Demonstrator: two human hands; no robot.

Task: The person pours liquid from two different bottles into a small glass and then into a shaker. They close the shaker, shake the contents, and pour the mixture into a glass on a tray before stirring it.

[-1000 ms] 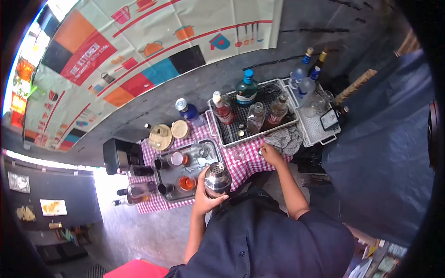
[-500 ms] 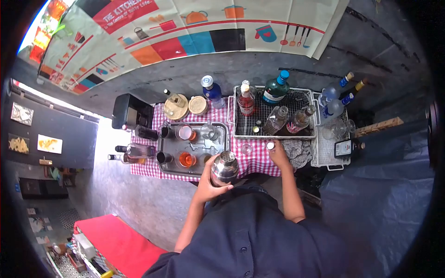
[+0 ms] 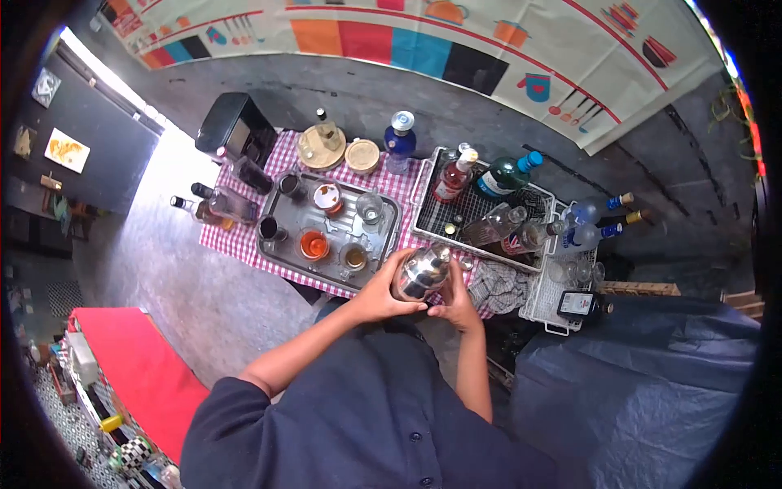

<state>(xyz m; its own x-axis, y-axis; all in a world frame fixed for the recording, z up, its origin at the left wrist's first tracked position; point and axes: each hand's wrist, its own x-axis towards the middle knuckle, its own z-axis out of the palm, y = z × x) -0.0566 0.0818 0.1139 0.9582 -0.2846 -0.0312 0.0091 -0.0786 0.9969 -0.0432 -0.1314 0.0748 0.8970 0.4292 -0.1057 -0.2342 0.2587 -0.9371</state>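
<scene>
Between my two hands is a silver metal shaker (image 3: 419,275), tilted with its top toward the upper right. My left hand (image 3: 381,289) is wrapped round its left side, thumb underneath. My right hand (image 3: 458,303) grips it from the right, fingers near the top. What is on the shaker's top is partly hidden by my fingers. Left of the shaker, a grey metal tray (image 3: 285,218) holds several glasses, among them one with orange-red liquid (image 3: 314,244) and one with brownish liquid (image 3: 353,257).
A white wire basket (image 3: 419,196) with several bottles stands behind my hands. A crumpled cloth (image 3: 497,287) lies right of them, beside a second white basket (image 3: 531,310). Bottles (image 3: 232,204) and a black machine (image 3: 232,130) stand at the left end of the checked tablecloth (image 3: 224,236).
My right hand has come from the small white-topped item near the basket to the shaker. The shaker has tilted and sits further right. The whole view has turned.
</scene>
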